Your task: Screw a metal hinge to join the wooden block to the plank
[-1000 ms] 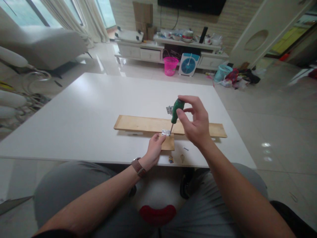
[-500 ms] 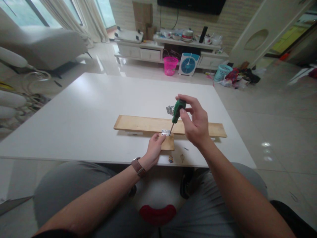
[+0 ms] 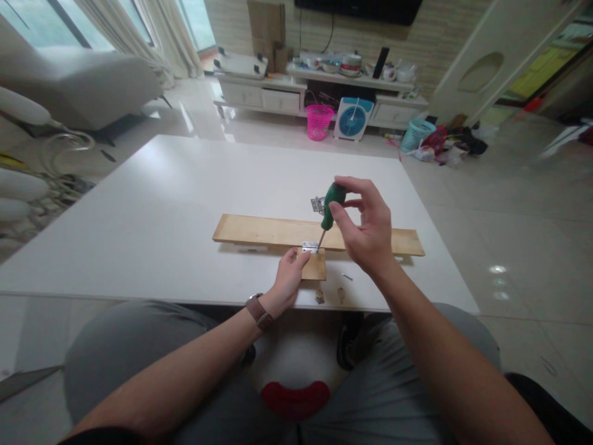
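Note:
My right hand (image 3: pixel 365 219) holds a green-handled screwdriver (image 3: pixel 332 204) by its handle, tilted, with the tip down at the right end of a silver hinge (image 3: pixel 310 247). That hinge spans the joint between a long wooden board (image 3: pixel 264 231) and a small square wooden piece (image 3: pixel 315 267). With thumb and fingers, my left hand (image 3: pixel 290 276) grips the small piece at its left edge, the thumb by the hinge. Whether a screw sits under the tip is too small to tell. Behind the screwdriver lie more metal hinges (image 3: pixel 317 204).
On the white table (image 3: pixel 194 179), a screw-like metal piece (image 3: pixel 347 277) lies right of the small wood piece. Two small stickers or charms, a cartoon figure (image 3: pixel 319 296) and a pale one (image 3: pixel 341 295), are near the front edge. A pink basket (image 3: pixel 318 122) and blue fan (image 3: pixel 353 119) stand beyond.
The fingers of my right hand have shifted slightly around the screwdriver handle, and the thumb has moved a little left. My left hand and the wood stay in place.

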### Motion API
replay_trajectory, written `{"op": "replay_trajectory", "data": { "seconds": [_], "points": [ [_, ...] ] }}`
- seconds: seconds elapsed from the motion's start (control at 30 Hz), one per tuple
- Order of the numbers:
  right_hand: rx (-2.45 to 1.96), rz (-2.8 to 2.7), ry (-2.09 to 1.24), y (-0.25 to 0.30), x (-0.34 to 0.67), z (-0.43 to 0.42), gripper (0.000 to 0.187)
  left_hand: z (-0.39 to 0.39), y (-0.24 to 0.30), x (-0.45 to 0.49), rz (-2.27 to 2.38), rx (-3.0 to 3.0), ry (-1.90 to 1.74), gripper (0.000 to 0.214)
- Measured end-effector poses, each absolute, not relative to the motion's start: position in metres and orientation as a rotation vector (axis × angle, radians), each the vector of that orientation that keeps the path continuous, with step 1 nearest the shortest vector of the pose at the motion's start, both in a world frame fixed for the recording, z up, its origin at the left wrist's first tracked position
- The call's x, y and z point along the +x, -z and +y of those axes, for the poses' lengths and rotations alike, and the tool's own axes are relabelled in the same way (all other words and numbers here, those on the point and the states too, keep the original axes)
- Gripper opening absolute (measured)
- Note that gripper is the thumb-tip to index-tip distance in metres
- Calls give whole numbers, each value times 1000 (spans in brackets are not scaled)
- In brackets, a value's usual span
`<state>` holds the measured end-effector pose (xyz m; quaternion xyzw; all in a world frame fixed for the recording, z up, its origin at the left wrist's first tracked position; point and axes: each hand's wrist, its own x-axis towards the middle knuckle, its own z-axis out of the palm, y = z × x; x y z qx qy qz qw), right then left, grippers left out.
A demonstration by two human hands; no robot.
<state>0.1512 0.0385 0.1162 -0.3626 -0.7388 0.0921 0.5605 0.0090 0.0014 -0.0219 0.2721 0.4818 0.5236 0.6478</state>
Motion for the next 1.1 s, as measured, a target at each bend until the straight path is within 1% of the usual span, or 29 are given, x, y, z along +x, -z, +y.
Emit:
{"op": "replay_trajectory", "data": {
  "seconds": [0.1,0.17,0.27,0.47,0.63,0.83,1.03,1.1],
  "points": [
    [-862,-1702,-175,-116,151,39,27,1,22,9,1090,616,-1193,37],
    [-850,-1713,-207,-117,151,38,26,1,21,9,1083,610,-1197,37],
    [-832,-1751,-269,-117,151,38,31,1,22,9,1080,608,-1198,37],
    [-868,-1714,-169,-118,151,38,29,1,22,9,1098,614,-1180,38],
    [-834,-1754,-259,-117,151,38,33,1,23,10,1077,601,-1188,40],
    [-856,-1722,-175,-118,150,38,31,1,22,10,1084,594,-1192,40],
    [-835,-1786,-260,-118,151,37,36,1,24,9,1071,597,-1190,38],
    [-844,-1775,-234,-118,151,37,33,2,24,9,1084,611,-1195,38]
  ]
}}
